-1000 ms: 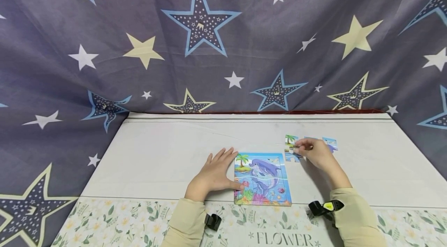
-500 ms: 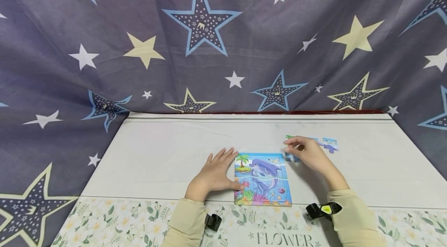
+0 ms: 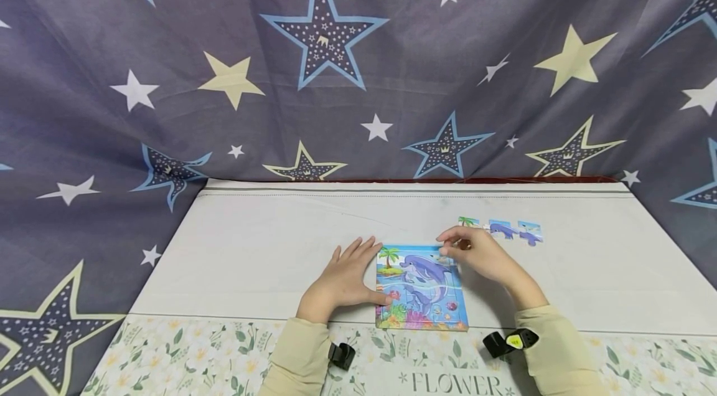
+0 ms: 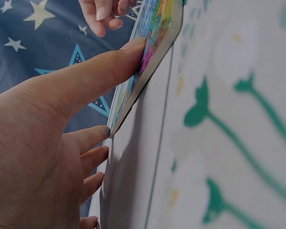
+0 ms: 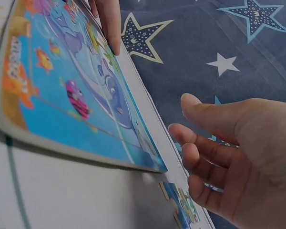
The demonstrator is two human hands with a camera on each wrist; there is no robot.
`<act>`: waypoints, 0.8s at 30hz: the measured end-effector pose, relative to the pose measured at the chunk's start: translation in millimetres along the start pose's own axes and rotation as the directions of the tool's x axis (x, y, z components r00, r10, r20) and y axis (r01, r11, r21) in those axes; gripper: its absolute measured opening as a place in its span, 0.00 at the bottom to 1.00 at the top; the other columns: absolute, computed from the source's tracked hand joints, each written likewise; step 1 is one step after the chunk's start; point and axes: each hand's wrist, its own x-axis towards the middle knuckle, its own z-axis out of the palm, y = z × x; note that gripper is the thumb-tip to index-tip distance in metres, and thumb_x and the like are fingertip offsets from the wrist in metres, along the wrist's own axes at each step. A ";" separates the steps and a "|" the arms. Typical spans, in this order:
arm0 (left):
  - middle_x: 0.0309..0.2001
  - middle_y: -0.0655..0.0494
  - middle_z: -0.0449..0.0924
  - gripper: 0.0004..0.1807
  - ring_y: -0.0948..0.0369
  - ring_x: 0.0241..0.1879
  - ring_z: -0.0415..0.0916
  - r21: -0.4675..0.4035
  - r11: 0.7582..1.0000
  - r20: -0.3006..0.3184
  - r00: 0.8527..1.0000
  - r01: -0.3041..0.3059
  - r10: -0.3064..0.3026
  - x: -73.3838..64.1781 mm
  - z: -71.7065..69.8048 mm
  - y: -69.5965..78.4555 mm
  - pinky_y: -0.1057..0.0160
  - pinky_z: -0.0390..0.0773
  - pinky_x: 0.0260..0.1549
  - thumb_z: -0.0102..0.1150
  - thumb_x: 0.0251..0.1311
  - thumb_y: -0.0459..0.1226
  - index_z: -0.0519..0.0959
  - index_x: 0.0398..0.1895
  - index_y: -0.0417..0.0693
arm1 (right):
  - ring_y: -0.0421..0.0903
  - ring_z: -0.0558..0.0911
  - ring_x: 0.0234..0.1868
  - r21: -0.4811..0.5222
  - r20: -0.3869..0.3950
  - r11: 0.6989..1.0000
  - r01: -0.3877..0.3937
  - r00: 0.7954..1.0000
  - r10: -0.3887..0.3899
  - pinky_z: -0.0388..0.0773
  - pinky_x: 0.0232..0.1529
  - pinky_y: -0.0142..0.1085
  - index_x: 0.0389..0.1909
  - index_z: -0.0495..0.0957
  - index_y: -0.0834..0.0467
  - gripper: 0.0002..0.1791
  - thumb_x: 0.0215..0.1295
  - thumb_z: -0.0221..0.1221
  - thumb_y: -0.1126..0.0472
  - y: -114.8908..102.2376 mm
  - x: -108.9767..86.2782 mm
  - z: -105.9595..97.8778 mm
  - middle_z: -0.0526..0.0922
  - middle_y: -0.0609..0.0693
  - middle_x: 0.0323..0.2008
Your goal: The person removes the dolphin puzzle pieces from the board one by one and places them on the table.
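A square dolphin jigsaw puzzle (image 3: 421,290) lies flat in its tray on the white tabletop. My left hand (image 3: 344,281) steadies it, fingers spread along the left edge and the thumb (image 4: 119,62) laid on its face near the lower left. Over the puzzle's upper right corner hovers my right hand (image 3: 484,254). Its fingers (image 5: 207,148) bend loosely, with a gap to the thumb and nothing seen between them. Behind that hand lie loose puzzle pieces: a palm-tree piece (image 3: 467,221), partly hidden, and dolphin pieces (image 3: 501,230) farther right.
A floral cloth (image 3: 213,352) printed with lettering covers the near side of the table. A grey star-patterned curtain (image 3: 347,103) hangs behind and at the sides. Both wrists carry black straps, such as the right wrist strap (image 3: 498,344).
My right hand has moved left from the loose pieces to the puzzle's upper right corner, uncovering the dolphin pieces. The left hand and the puzzle have stayed in place.
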 end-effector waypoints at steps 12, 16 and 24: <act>0.78 0.54 0.49 0.60 0.50 0.77 0.41 0.012 1.000 0.000 1.000 0.005 -0.005 1.8 0.2 0.1 0.40 0.38 0.73 0.73 0.43 0.62 0.56 0.78 0.52 | 0.43 0.73 0.27 -0.017 0.114 0.997 0.072 0.991 -0.070 0.71 0.28 0.32 0.45 0.83 0.62 0.12 0.63 0.67 0.61 -5.3 0.8 10.5 0.82 0.46 0.32; 0.78 0.54 0.49 0.60 0.50 0.77 0.41 0.013 1.000 0.001 1.000 0.005 -0.005 1.5 -0.1 0.5 0.40 0.38 0.73 0.73 0.43 0.63 0.56 0.78 0.51 | 0.41 0.71 0.26 -0.026 0.158 0.997 0.076 0.985 -0.071 0.69 0.26 0.31 0.46 0.82 0.60 0.13 0.62 0.68 0.61 -8.6 0.1 15.1 0.80 0.46 0.33; 0.78 0.54 0.49 0.60 0.51 0.77 0.40 0.008 1.000 0.003 1.000 0.010 -0.010 0.1 1.2 -0.7 0.40 0.37 0.73 0.73 0.43 0.62 0.56 0.78 0.51 | 0.41 0.69 0.25 -0.053 0.212 0.997 0.063 0.976 -0.050 0.69 0.26 0.31 0.46 0.81 0.61 0.15 0.59 0.70 0.61 -14.5 -1.6 23.1 0.79 0.50 0.36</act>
